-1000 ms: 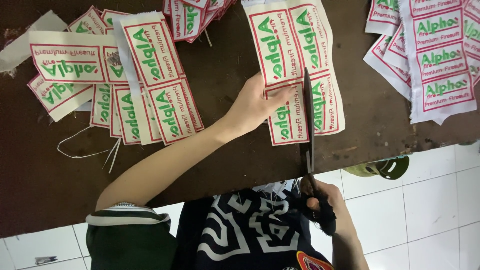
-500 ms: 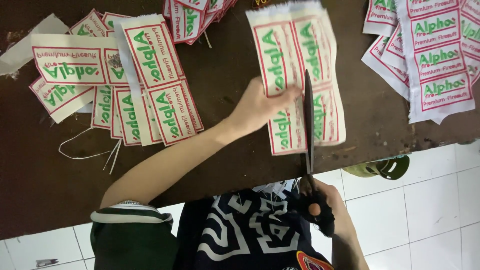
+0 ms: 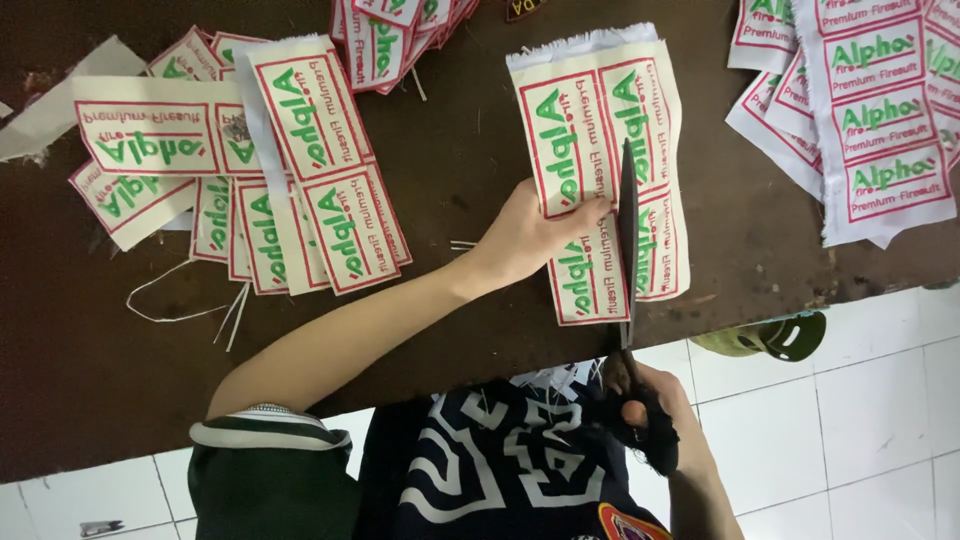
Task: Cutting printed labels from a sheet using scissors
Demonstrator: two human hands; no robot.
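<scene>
Four printed labels sit on one cream cloth sheet [image 3: 600,170] in the upper middle of the frame, lying flat on the dark brown surface [image 3: 450,160]. Each label is a red-bordered box with green and red lettering, and the sheet's far edge is frayed white. The left hand [image 3: 530,235] lies on the sheet's left column, its fingers [image 3: 590,208] pressed together and flat on the cloth, holding it down. The right hand [image 3: 650,410], at the lower middle of the frame just off the surface's edge, has its fingers closed through the black handles of the scissors [image 3: 628,240]; the dark blades run up the gap between the two label columns, and I cannot tell how far apart they stand. A heap of cut labels [image 3: 300,170] lies at the upper left, and a stack of uncut sheets [image 3: 880,110] at the upper right. Loose white threads [image 3: 190,305] trail at the left.

Compared with a second ago, the sheet lies straighter and the blade tip reaches farther up its middle, with the left hand shifted slightly upward along the cloth.
</scene>
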